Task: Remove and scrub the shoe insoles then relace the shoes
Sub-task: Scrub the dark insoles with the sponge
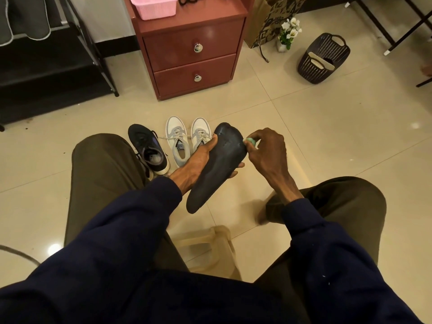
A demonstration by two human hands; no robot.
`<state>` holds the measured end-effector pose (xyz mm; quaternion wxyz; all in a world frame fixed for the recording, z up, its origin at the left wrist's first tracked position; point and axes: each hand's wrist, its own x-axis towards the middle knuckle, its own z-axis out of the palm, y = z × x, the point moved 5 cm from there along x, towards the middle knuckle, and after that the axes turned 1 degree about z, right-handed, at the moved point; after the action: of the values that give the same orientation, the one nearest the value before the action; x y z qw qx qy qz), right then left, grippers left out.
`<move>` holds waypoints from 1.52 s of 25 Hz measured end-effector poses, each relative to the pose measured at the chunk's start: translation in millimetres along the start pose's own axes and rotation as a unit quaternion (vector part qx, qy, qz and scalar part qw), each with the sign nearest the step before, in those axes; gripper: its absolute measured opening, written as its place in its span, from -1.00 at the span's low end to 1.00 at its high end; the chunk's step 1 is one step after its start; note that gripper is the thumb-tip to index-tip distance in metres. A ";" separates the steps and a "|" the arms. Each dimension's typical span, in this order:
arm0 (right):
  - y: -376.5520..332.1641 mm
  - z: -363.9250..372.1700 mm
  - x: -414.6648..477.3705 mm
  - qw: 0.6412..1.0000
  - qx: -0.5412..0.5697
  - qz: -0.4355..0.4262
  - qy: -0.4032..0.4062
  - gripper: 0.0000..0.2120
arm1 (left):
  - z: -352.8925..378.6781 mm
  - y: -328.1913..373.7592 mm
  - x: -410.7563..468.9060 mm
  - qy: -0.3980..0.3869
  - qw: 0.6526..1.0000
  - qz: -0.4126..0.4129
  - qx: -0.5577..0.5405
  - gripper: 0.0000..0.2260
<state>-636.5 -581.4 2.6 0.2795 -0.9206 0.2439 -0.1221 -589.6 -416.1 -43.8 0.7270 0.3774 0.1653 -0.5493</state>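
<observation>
My left hand [198, 160] grips a dark insole [217, 169] from underneath, with the thumb over its left edge and fingertips showing at its right edge. The insole points toe-end away from me, above the floor between my knees. My right hand [266, 155] pinches a small green scrubber [251, 141] against the insole's upper right edge. On the floor beyond stand a black sneaker [149, 150] and a pair of white sneakers [187, 141], laced, toes pointing away.
A red two-drawer cabinet [191, 50] with a pink basket [153, 5] on top stands ahead. A dark laundry basket [323, 58] sits far right, a black rack [46, 61] far left. I sit on a pale plastic stool [210, 249].
</observation>
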 end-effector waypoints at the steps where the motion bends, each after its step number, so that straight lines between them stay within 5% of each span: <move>1: -4.9 2.0 -0.8 1.000 0.024 -0.014 -0.012 -0.86 | -0.2 -0.1 1.4 0.007 1.000 0.000 0.001 -0.58; 5: -23.3 15.4 -8.8 0.993 0.058 -0.068 -0.082 -0.85 | -7.2 0.9 9.7 0.036 0.999 0.019 -0.001 -0.49; 10: 0.2 4.8 0.0 1.000 -0.003 -0.011 -0.014 -0.85 | -5.2 -2.8 9.9 0.024 1.000 0.006 0.008 -0.56; 15: -42.8 26.4 -21.8 0.981 0.032 -0.144 -0.129 -0.89 | -21.2 9.1 24.5 0.066 0.995 0.063 0.025 -0.51; 20: -12.9 9.7 -5.7 0.997 -0.046 -0.062 -0.010 -0.85 | -12.9 2.5 10.5 0.032 0.999 0.009 -0.015 -0.69; 24: -33.1 22.5 -18.2 0.991 -0.024 -0.127 -0.044 -0.85 | -8.9 7.0 11.1 -0.022 0.999 0.014 -0.035 -0.35; 29: -24.4 12.7 -7.8 0.991 -0.069 -0.116 -0.015 -0.81 | -8.7 2.1 18.0 -0.052 0.999 0.000 -0.016 -0.37; 33: -12.0 6.4 -5.5 0.993 -0.094 -0.073 0.001 -0.84 | -3.7 -8.5 13.9 -0.077 0.995 -0.019 0.058 -0.61; 38: -24.7 18.9 -10.6 0.992 -0.069 -0.106 -0.021 -0.85 | -3.6 -6.1 10.6 -0.030 0.999 0.007 0.018 -0.76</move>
<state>-629.3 -549.5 0.5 0.2054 -0.9608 0.1466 -0.1150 -591.0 -421.3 -55.4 0.7287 0.3751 0.1311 -0.5578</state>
